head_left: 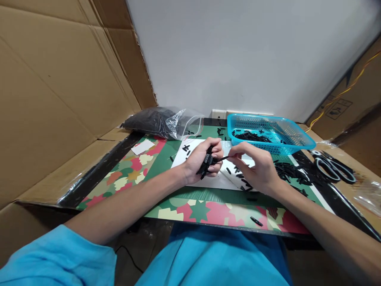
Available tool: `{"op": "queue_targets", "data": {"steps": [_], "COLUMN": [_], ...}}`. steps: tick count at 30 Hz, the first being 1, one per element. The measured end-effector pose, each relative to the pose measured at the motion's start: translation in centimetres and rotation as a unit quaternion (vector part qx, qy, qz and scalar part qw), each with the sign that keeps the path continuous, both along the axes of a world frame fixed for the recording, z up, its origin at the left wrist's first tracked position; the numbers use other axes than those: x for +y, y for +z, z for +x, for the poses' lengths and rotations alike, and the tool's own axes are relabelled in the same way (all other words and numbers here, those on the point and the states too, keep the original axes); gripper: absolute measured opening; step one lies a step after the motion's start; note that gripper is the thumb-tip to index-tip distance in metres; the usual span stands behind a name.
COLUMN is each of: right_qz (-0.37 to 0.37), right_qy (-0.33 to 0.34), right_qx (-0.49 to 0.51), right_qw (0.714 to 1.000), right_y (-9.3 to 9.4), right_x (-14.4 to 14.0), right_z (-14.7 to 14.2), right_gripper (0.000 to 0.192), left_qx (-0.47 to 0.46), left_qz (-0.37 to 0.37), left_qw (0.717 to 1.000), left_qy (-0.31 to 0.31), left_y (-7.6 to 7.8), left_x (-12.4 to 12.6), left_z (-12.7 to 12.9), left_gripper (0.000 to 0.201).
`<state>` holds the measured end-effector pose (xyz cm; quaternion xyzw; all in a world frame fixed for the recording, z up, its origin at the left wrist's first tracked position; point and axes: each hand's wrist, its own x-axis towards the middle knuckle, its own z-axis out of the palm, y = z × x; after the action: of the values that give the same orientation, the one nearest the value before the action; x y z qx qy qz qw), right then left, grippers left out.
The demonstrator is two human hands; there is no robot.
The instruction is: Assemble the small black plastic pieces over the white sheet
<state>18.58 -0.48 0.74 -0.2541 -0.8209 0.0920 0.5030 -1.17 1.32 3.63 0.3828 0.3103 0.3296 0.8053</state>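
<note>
My left hand [195,161] is closed, palm up, around a cluster of small black plastic pieces [207,161]. With thumb and fingertips, my right hand [258,167] pinches a thin dark strip [223,158]. The strip's far end reaches the pieces in the left hand; whether it is joined to one is too small to tell. Beneath both hands lies a white sheet [214,182] scattered with loose black pieces [228,171]. A heap of similar black pieces [288,171] sits to the right of my right hand, partly behind the wrist.
A blue plastic basket [306,140] at the back right contains more black pieces. Scissors [333,167] lie at the right edge. At the back left is a clear bag [157,121] filled with dark contents. Cardboard [59,71] walls the left side; a white wall [238,55] stands behind.
</note>
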Motion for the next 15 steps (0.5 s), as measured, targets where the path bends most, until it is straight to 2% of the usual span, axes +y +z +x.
{"op": "queue_targets", "data": {"steps": [4, 6, 10, 15], "right_qz": [0.008, 0.019, 0.055, 0.052], "right_qy": [-0.03, -0.043, -0.051, -0.042], "right_qx": [0.069, 0.091, 0.071, 0.046], "right_qw": [0.997, 0.995, 0.995, 0.997], "right_y": [0.24, 0.32, 0.31, 0.03], "right_x": [0.01, -0.02, -0.03, 0.1], "right_z": [0.51, 0.58, 0.54, 0.53], "right_gripper": [0.012, 0.012, 0.014, 0.015], "left_qx": [-0.006, -0.003, -0.012, -0.016], "left_qz": [0.0, -0.009, -0.049, -0.029], "left_qw": [1.0, 0.999, 0.992, 0.994], "left_qy": [-0.014, -0.046, -0.112, -0.106], "left_y": [0.16, 0.09, -0.13, -0.01], "left_x": [0.07, 0.07, -0.1, -0.36], "left_z": [-0.11, -0.06, 0.18, 0.25], "left_gripper": [0.039, 0.04, 0.041, 0.039]}}
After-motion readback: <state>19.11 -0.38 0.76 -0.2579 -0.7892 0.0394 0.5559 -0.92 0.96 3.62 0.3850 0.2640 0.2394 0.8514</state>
